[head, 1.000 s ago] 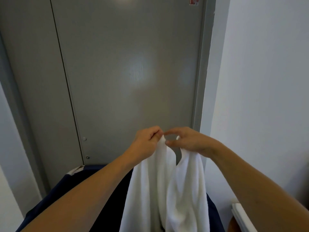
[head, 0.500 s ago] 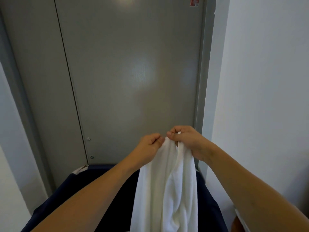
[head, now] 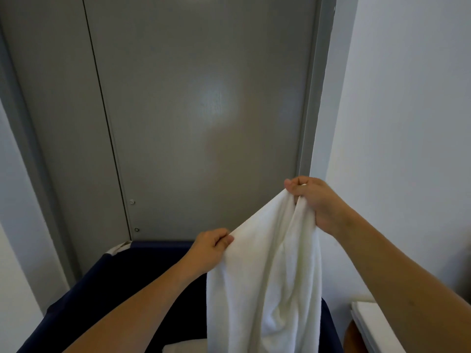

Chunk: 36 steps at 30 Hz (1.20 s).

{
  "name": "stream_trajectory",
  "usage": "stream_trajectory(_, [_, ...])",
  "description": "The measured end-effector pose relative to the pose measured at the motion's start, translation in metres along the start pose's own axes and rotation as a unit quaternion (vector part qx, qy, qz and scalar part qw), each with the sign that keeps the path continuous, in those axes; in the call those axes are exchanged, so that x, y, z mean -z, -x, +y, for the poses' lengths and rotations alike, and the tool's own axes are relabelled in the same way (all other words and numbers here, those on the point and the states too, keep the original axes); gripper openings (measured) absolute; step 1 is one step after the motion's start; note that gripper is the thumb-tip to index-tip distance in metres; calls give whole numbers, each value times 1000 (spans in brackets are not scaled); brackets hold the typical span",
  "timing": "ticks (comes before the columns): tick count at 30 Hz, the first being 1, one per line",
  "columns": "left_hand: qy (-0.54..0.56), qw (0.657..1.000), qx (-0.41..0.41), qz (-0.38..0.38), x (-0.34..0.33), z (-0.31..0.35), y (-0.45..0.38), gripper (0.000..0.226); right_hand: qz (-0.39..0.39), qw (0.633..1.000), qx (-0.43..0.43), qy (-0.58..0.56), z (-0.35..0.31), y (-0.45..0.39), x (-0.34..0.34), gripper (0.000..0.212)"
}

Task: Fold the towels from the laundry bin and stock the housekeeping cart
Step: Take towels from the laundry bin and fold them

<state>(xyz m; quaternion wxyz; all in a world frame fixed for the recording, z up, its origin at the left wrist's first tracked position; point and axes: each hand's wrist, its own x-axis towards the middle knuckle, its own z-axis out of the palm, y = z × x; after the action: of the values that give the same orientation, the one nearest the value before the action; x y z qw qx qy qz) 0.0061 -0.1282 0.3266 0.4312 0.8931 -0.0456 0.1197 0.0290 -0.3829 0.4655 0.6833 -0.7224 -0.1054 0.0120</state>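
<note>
A white towel (head: 267, 276) hangs bunched in front of me over the dark blue laundry bin (head: 114, 276). My right hand (head: 313, 200) grips its top corner high up, close to the door frame. My left hand (head: 209, 248) pinches the towel's upper edge lower and to the left, so the edge runs slanted between the two hands. The towel's lower part drops out of view at the bottom. More white cloth (head: 183, 347) lies inside the bin at the bottom edge.
A grey double door (head: 198, 110) stands straight ahead behind the bin. A white wall (head: 407, 123) runs along the right. White folded items (head: 374, 324) rest on a brown surface at the bottom right.
My hands were together at the towel's top. The left hand has slid down and left along the edge while the right hand rose to the right, spreading the edge.
</note>
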Motion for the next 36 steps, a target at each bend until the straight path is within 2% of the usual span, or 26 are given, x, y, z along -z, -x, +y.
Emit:
stream_trajectory(3, [27,998,25,53,11,-5,-7,32,43,999,2,-11,-1,-2,15,41])
stream_trajectory(5, [40,994,21,101,19,12,-16,34,53,999,1,-11,6,-2,12,39])
stream_trajectory(7, [65,991,-9,119,26,39,-22,36,30,995,-3,92,17,-3,3,31])
stream_trajectory(9, [79,991,-55,98,32,67,-26,35,-27,976,6,218,26,1,-9,19])
stream_trajectory(10, [75,991,-77,79,35,79,-28,34,-52,970,19,236,28,3,-14,21])
stream_trajectory(13, [27,990,-134,28,38,106,-26,39,-116,974,62,183,29,8,-26,48])
stream_trajectory(15, [19,989,-148,13,38,114,-25,41,-134,976,68,158,28,7,-32,43])
stream_trajectory(17, [28,988,-150,6,39,116,-26,41,-133,978,55,149,24,8,-37,28])
stream_trajectory(20, [47,989,-143,12,44,112,-27,35,-133,986,21,103,24,8,-40,33])
stream_trajectory(25, [136,989,-59,-20,32,86,-20,31,-74,997,-1,17,24,0,-47,21])
stream_trajectory(29, [116,993,5,-32,27,43,-15,30,-6,1000,-17,-16,18,-9,-33,30])
stream_trajectory(34, [113,992,49,7,35,19,-11,28,47,998,-4,-47,14,-18,-14,32])
stream_trajectory(36, [117,991,41,41,44,25,-14,33,58,998,4,6,15,-19,-11,36])
